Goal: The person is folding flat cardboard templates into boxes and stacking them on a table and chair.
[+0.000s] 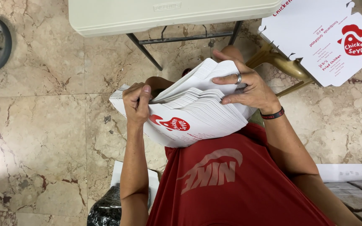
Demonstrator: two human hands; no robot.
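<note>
My left hand [137,104] and right hand [248,90] both clamp the thick stack of flat white cartons [193,111] against my lap, below the desk [168,14]; nearly all remain unfolded.

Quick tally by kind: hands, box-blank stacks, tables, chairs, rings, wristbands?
Hands: 2, left hand and right hand, both gripping the stack
Stacks of flat white box blanks: 2, held stack and stack on chair
Folding table: 1
Chair: 1
Ring: 1
Wristband: 1
Total: 8
</note>
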